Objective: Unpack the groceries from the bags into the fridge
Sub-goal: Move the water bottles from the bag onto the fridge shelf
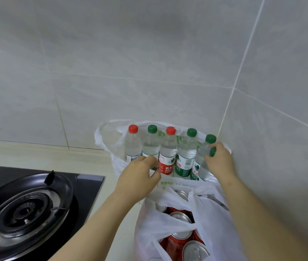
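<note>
Pinching thin white film at the front rim of the far plastic bag (109, 147), left hand (140, 176) with fingers curled. Wrapped around a green-capped clear bottle (204, 162) inside that bag, right hand (219, 161). Standing alongside, four more ribbed water bottles (168, 153). Nearer, shiny red cans (179, 240) in a second bag beside the glossy black stove (27, 208).

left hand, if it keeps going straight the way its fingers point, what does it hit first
Probably the red-label water bottle: the left hand reaches up and right into the white bag, fingertips right beside that label. The clear bottle just left of it is about as near, so depth leaves some doubt.
</note>
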